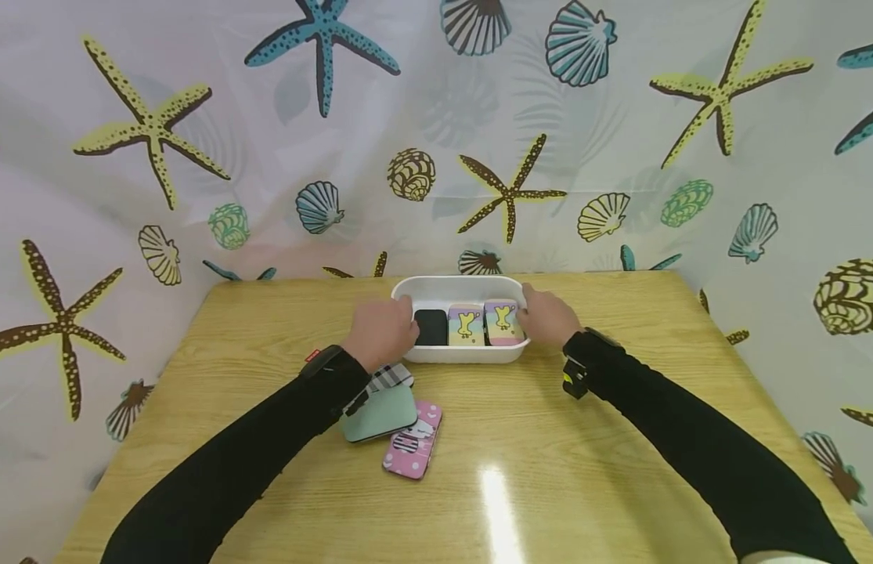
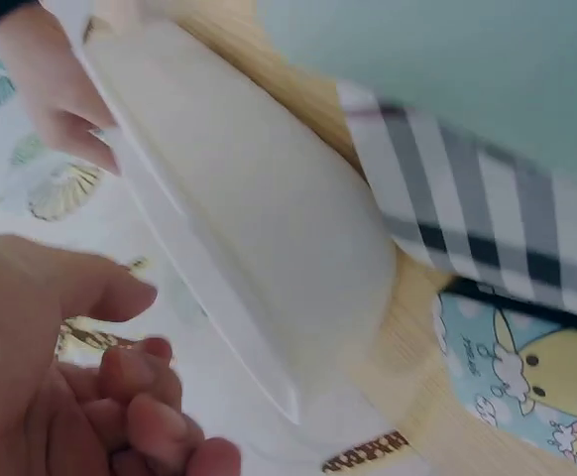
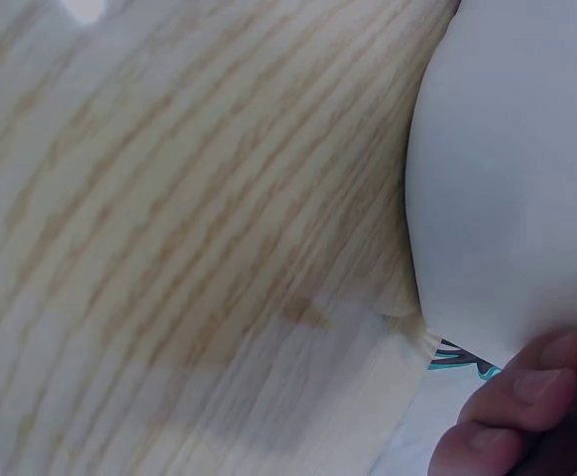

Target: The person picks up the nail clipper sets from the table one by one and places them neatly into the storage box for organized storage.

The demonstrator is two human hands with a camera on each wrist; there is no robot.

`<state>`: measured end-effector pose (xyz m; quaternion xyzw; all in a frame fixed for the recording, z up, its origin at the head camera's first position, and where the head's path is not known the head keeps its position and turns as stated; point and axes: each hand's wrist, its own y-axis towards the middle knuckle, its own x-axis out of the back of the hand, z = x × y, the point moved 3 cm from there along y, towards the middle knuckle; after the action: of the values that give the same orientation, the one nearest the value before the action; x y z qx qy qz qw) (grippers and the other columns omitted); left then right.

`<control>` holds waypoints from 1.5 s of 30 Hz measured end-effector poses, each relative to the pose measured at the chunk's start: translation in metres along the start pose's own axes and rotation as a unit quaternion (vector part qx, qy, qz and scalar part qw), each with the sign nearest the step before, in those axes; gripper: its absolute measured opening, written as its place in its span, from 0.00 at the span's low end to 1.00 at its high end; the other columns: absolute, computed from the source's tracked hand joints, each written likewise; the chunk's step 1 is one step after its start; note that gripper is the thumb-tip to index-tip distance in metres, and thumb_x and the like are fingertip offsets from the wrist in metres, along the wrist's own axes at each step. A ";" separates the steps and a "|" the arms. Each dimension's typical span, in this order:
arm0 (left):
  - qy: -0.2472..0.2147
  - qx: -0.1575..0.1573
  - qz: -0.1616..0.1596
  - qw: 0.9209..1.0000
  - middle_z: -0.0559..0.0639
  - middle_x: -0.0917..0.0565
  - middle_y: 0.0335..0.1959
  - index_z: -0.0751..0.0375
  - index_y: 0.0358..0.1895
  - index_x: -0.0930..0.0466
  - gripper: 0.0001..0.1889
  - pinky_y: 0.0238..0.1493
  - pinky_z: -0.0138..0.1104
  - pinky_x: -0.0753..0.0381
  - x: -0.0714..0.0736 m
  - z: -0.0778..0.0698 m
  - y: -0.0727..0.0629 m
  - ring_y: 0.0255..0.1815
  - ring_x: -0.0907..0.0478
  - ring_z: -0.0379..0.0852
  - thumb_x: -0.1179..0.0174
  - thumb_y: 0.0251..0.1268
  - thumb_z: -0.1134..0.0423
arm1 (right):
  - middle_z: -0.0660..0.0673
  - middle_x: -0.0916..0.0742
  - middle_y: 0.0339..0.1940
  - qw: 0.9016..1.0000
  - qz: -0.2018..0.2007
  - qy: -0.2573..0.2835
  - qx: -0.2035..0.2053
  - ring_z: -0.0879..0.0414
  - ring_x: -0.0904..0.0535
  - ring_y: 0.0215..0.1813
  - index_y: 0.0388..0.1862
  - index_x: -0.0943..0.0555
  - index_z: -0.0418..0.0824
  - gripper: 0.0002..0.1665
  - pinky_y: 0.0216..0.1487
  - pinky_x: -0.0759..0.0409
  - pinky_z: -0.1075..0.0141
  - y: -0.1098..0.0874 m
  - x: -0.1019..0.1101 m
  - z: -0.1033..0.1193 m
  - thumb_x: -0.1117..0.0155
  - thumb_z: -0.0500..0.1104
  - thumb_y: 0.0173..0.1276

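Observation:
A white oval-cornered plastic tub [image 1: 464, 355] stands at the back of the table, a hand at each end. Inside it are a black flat case [image 1: 431, 327] and two pastel cases with yellow cartoon animals, one in the middle [image 1: 466, 325] and one at the right [image 1: 503, 321]. My right hand [image 1: 549, 317] grips the right end; its curled fingers [image 3: 526, 392] lie against the tub's wall. At the left end is my left hand [image 1: 381, 333]. In the left wrist view its thumb and loosely bent fingers stand apart, with a gap to the rim.
In front of the tub, a pale green case [image 1: 381, 413] overlaps a pink cartoon case [image 1: 413, 440] and a black-and-white plaid case [image 1: 391, 377]. A light blue case with a cartoon giraffe [image 2: 526, 372] lies beside the plaid one. A patterned curtain [image 1: 422, 102] hangs behind the table.

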<state>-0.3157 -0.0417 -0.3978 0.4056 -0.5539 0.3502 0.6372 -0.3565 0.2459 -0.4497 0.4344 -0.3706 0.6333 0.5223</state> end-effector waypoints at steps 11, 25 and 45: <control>-0.018 -0.195 0.016 0.981 0.48 0.18 0.39 0.56 0.50 0.21 0.15 0.31 0.36 0.21 0.008 -0.011 -0.066 0.34 0.22 0.42 0.35 0.65 0.54 | 0.31 0.15 0.48 1.000 0.012 0.000 -0.008 0.49 0.20 0.34 0.69 0.35 0.28 0.28 0.30 0.26 0.62 0.004 0.001 0.003 0.50 0.43 0.76; -0.016 -0.242 0.173 0.955 0.53 0.41 0.80 0.38 0.78 0.42 0.53 0.63 0.53 0.25 -0.009 0.003 -0.099 0.74 0.35 0.59 0.22 0.47 0.63 | 0.31 0.16 0.47 1.000 0.009 -0.003 -0.016 0.48 0.20 0.35 0.69 0.36 0.27 0.29 0.32 0.24 0.60 0.005 0.004 -0.005 0.50 0.43 0.76; -0.015 -0.253 0.183 0.950 0.56 0.42 0.78 0.41 0.80 0.47 0.58 0.54 0.48 0.19 -0.021 0.006 -0.105 0.74 0.37 0.57 0.21 0.43 0.56 | 0.32 0.16 0.47 1.000 0.019 0.001 -0.022 0.49 0.20 0.35 0.70 0.37 0.27 0.29 0.29 0.26 0.62 0.000 0.000 0.001 0.49 0.43 0.77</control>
<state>-0.2271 -0.0919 -0.4314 0.1278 -0.6985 0.3028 0.6356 -0.3566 0.2449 -0.4495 0.4150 -0.3926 0.6352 0.5198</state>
